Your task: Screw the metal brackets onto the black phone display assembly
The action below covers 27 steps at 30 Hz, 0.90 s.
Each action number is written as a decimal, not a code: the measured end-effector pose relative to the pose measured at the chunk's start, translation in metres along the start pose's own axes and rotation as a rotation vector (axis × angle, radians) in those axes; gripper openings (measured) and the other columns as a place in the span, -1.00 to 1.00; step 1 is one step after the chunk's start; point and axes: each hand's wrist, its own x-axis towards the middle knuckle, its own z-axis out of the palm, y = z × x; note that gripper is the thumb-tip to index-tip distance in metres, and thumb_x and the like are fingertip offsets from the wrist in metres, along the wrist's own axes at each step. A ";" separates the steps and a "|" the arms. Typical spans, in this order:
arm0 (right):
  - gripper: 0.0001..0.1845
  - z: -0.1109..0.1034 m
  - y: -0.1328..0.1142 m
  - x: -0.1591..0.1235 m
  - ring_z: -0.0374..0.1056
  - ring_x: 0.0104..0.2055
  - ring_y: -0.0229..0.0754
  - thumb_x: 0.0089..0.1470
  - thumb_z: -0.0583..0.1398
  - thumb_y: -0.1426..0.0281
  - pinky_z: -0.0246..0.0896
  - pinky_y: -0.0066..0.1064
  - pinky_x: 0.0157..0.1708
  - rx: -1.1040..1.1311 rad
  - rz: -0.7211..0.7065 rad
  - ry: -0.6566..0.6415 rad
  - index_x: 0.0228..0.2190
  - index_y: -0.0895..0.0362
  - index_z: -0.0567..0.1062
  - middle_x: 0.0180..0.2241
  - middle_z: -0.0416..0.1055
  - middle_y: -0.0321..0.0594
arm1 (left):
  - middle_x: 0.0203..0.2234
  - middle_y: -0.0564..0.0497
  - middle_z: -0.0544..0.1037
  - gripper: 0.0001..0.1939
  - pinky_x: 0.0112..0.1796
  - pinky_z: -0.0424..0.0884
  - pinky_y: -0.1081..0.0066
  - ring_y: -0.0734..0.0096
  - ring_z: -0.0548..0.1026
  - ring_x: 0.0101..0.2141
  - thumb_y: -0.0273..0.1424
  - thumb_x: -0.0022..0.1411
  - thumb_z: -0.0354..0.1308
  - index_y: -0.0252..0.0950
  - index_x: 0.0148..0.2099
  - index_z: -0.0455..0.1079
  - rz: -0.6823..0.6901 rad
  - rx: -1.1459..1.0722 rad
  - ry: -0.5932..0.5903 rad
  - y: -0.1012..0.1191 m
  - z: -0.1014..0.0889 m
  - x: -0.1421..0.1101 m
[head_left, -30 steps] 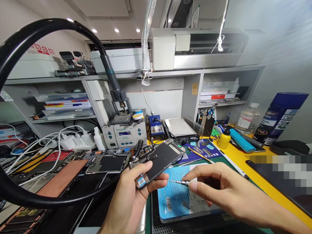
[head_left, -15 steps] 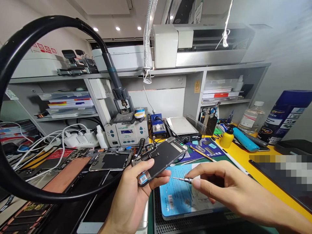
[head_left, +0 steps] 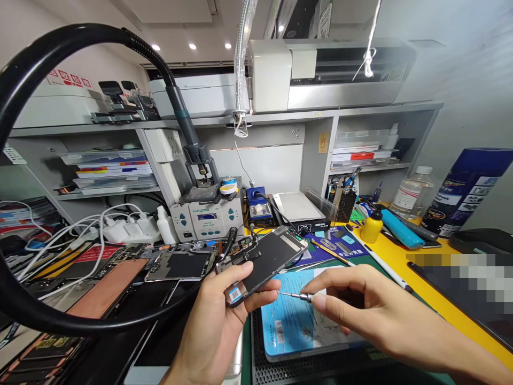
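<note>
My left hand (head_left: pixel 218 315) is closed around the lower end of a phone screen assembly (head_left: pixel 266 264), thumb on its dark back. The part is tilted, with a blue-and-white label (head_left: pixel 234 293) at its lower corner. My right hand (head_left: pixel 360 305) pinches a thin precision screwdriver (head_left: pixel 300 295) between thumb and fingers. Its tip points left and is at the fingertips of my left hand, below the phone part; whether a screw sits on the tip is too small to tell. Under both hands lies a blue-and-white package (head_left: pixel 284 326) on a dark perforated surface.
A hot-air station (head_left: pixel 208 216) stands behind, its thick black hose (head_left: pixel 80 323) looping across the left. Phone parts (head_left: pixel 180 264) and white cables (head_left: pixel 100 251) crowd the left. At right are a yellow bottle (head_left: pixel 372 227), a clear bottle (head_left: pixel 409 195), a spray can (head_left: pixel 460 192) and a dark tablet-like slab (head_left: pixel 473 310).
The view has shifted very slightly. Both hands keep their hold on the phone screen assembly and the screwdriver, almost unmoved.
</note>
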 end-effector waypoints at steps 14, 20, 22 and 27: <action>-0.59 0.002 0.015 0.002 0.41 -0.40 -0.15 0.20 0.15 -0.04 0.34 -0.45 -0.47 -0.005 0.022 0.006 -0.21 -0.05 0.63 -0.29 0.58 -0.27 | -0.44 -0.31 0.67 -0.88 -0.42 0.64 0.25 0.02 0.66 -0.43 -0.57 0.10 0.26 -0.54 -0.42 0.60 -0.008 -0.016 -0.001 -0.001 -0.001 -0.001; -0.61 0.001 0.009 0.002 0.43 -0.39 -0.14 0.20 0.16 -0.01 0.38 -0.47 -0.47 -0.013 0.013 0.007 -0.22 -0.04 0.64 -0.27 0.59 -0.26 | -0.45 -0.29 0.67 -0.88 -0.42 0.64 0.25 0.05 0.65 -0.44 -0.56 0.11 0.26 -0.53 -0.42 0.60 -0.011 -0.010 0.005 0.000 -0.001 0.000; -0.60 0.001 0.007 0.002 0.44 -0.38 -0.13 0.20 0.15 -0.01 0.39 -0.46 -0.46 -0.021 0.022 0.006 -0.22 -0.04 0.64 -0.27 0.59 -0.25 | -0.44 -0.30 0.66 -0.88 -0.40 0.65 0.24 0.03 0.66 -0.43 -0.56 0.11 0.26 -0.54 -0.41 0.60 -0.015 -0.011 0.002 0.000 0.000 0.000; -0.60 0.000 0.006 0.002 0.43 -0.38 -0.13 0.20 0.16 0.00 0.39 -0.45 -0.45 -0.022 0.033 0.007 -0.21 -0.02 0.64 -0.28 0.59 -0.25 | -0.45 -0.30 0.67 -0.87 -0.42 0.64 0.26 0.04 0.66 -0.44 -0.57 0.11 0.25 -0.53 -0.43 0.59 -0.013 -0.012 -0.002 0.000 0.001 0.000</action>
